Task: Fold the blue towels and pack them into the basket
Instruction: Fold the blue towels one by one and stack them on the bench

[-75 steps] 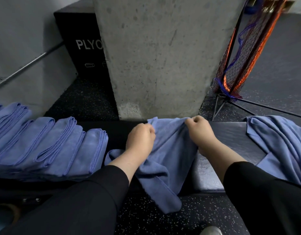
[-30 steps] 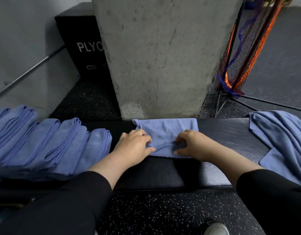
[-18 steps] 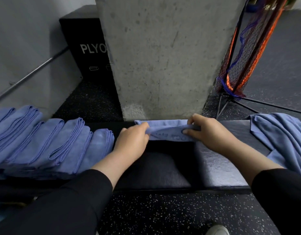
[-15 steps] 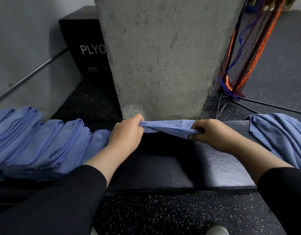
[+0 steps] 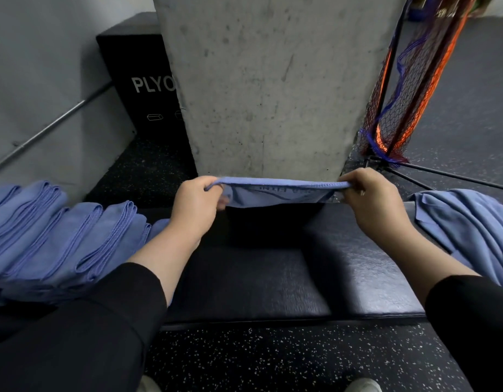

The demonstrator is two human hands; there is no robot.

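I hold a folded blue towel (image 5: 275, 190) stretched flat in the air above the black padded bench (image 5: 273, 278). My left hand (image 5: 198, 205) pinches its left end and my right hand (image 5: 372, 199) pinches its right end. A row of folded blue towels (image 5: 63, 239) leans in a stack on the bench at the left. A loose heap of unfolded blue towels (image 5: 471, 227) lies at the right end. No basket is in view.
A concrete pillar (image 5: 273, 86) rises just behind the bench. A black plyo box (image 5: 137, 80) stands at the back left beside a grey wall with a metal rail. A net on a dark stand (image 5: 406, 89) is at the back right. Speckled rubber floor lies below.
The towel was folded flat on the bench a second ago. Both hands have since gripped its ends, lifted it off the pad and pulled it taut, moving apart.
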